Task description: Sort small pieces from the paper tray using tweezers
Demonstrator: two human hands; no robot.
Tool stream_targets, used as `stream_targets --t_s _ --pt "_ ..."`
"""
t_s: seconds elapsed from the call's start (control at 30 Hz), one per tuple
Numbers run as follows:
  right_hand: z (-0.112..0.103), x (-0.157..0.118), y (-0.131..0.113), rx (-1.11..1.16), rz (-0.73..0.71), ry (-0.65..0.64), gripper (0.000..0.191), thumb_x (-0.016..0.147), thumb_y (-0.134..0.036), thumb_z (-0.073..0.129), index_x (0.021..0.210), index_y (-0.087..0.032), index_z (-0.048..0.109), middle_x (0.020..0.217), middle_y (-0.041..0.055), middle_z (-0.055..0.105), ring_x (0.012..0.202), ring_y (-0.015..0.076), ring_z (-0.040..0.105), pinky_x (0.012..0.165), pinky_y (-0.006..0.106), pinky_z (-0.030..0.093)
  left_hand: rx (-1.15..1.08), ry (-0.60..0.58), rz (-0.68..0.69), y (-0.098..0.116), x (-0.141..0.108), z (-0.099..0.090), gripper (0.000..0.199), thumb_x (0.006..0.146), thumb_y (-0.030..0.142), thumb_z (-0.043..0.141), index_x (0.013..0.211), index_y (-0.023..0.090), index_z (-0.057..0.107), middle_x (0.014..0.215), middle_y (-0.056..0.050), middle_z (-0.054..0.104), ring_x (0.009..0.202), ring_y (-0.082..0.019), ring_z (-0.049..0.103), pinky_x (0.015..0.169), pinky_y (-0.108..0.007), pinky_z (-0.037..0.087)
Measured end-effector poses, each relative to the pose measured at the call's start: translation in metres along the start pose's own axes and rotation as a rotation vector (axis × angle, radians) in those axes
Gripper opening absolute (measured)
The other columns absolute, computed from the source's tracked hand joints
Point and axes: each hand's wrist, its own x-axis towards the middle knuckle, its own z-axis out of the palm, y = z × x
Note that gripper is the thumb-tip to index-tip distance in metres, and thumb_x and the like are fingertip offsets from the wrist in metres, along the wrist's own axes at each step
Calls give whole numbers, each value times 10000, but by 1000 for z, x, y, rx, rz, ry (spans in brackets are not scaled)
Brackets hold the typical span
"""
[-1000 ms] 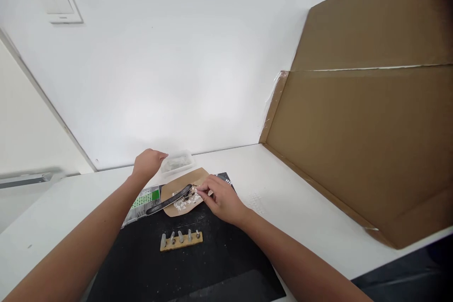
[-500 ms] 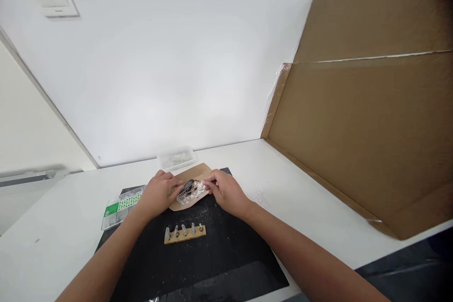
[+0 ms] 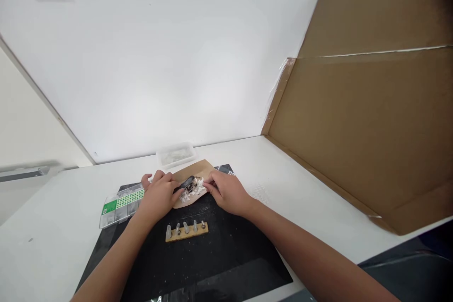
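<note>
On a brown paper sheet (image 3: 196, 169) lies a heap of small white pieces (image 3: 193, 193), with some brown and dark bits among them. A dark, oval, shallow object (image 3: 187, 182) stands tilted at the heap's left side. The fingertips of my left hand (image 3: 159, 197) close on its near left end; its kind cannot be told. From the right, my right hand (image 3: 230, 192) reaches the heap with thumb and forefinger pinched together at the white pieces. Whatever is between those fingertips is too small to make out.
A black mat (image 3: 208, 259) carries a yellowish strip (image 3: 187, 232) with several small upright pegs. Left is a clear compartment box (image 3: 120, 206) with a green label. A translucent tub (image 3: 176, 155) stands by the wall. Cardboard (image 3: 361, 118) rises at right, near loose white bits (image 3: 261, 193).
My left hand's fingers have spread a little, one now sticking out at the left. The dark object has tilted slightly, and the right fingertips stay at the white pieces. The view has shifted slightly.
</note>
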Motion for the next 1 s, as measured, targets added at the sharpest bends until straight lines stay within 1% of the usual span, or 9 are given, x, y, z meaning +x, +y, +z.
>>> stream_targets --t_s 0.23,0.33,0.4,0.5,0.6,0.7,0.77,0.9,1.0 --pt "3 -1 3 8 -4 -44 149 1033 -321 570 948 -204 608 926 52 733 797 188 669 699 304 441 -70 28 -18 1 0 7 119 958 316 647 1018 271 738 1048 -77 747 1100 -329 575 1066 -635 207" --pt "5 -2 5 6 -1 -56 159 1034 -328 569 938 -209 614 914 39 733 788 182 666 698 302 434 -84 51 -2 2 -1 10 84 960 267 641 1000 256 714 1016 -58 766 1044 -308 633 1085 -631 200" --pt "6 -2 5 2 -7 -62 156 1034 -324 568 934 -214 615 913 32 734 788 181 663 696 302 432 -83 78 14 3 -2 11 96 971 247 619 999 245 711 1001 -50 767 979 -280 672 1091 -588 244" --pt "9 -1 7 5 -8 -56 160 1029 -326 577 915 -220 612 897 26 733 773 178 658 686 301 434 -66 151 59 4 -4 10 162 1002 251 575 1076 236 718 1017 -52 754 915 -245 700 1092 -529 311" --pt "11 -1 11 17 2 -24 166 1026 -337 583 903 -229 607 880 23 722 769 180 653 681 302 441 -39 257 96 6 -7 8 227 1038 248 519 1172 229 702 1012 -56 723 920 -234 698 1115 -540 328" --pt "12 0 14 32 -2 -1 144 1022 -335 585 919 -239 613 878 20 706 779 186 645 688 305 451 -90 288 161 9 -11 6 252 1054 224 474 1200 212 679 1046 -81 686 949 -234 678 977 -455 471" --pt "14 0 13 37 -2 25 127 1018 -321 584 923 -243 614 883 19 703 774 188 640 686 307 452 -158 298 178 12 -13 4 251 1055 216 463 1195 208 671 1093 -99 672 961 -234 671 862 -388 524" --pt "19 -1 4 39 -9 111 136 1026 -309 564 911 -242 594 885 20 710 755 186 642 676 309 453 -258 337 135 18 -15 3 235 1063 238 465 1193 214 658 1104 -91 684 947 -217 685 769 -323 547" --pt "23 -1 -2 2 -31 199 131 1033 -318 555 934 -239 587 893 23 716 775 191 660 689 315 453 -321 318 138 21 -16 4 224 1060 259 491 1197 214 663 1090 -81 701 955 -210 692 774 -306 548"
